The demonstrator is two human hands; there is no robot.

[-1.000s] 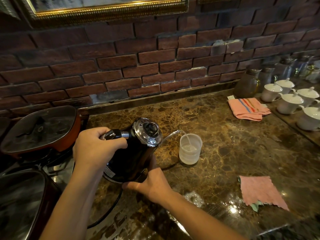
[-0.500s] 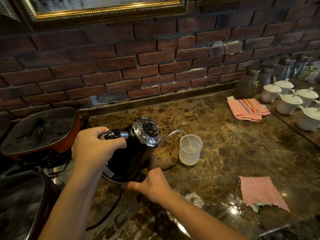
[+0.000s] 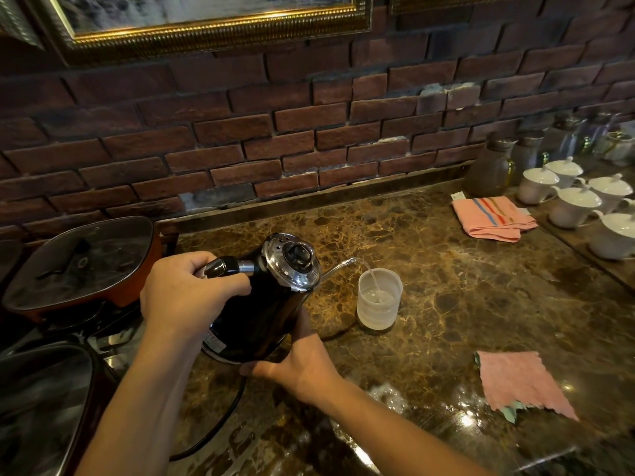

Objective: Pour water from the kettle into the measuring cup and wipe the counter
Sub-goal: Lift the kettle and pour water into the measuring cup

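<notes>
A black kettle (image 3: 261,314) with a chrome lid is tilted to the right, and a thin stream runs from its slim spout into the translucent measuring cup (image 3: 379,304) standing on the brown marble counter (image 3: 464,304). My left hand (image 3: 185,297) grips the kettle's black handle. My right hand (image 3: 302,365) cups the kettle's base from below and the right. The cup holds some water. A pink cloth (image 3: 519,383) lies flat on the counter to the right of my right arm.
A folded pink striped towel (image 3: 491,218) lies at the back right, beside a glass jug (image 3: 489,170) and several white lidded cups (image 3: 574,204). A lidded red pan (image 3: 82,262) and a dark appliance (image 3: 37,407) stand at the left. A black cord (image 3: 220,424) trails on the counter. Brick wall behind.
Pouring goes on and the water level in the cup looks slightly higher. Both hands and the kettle have held their places.
</notes>
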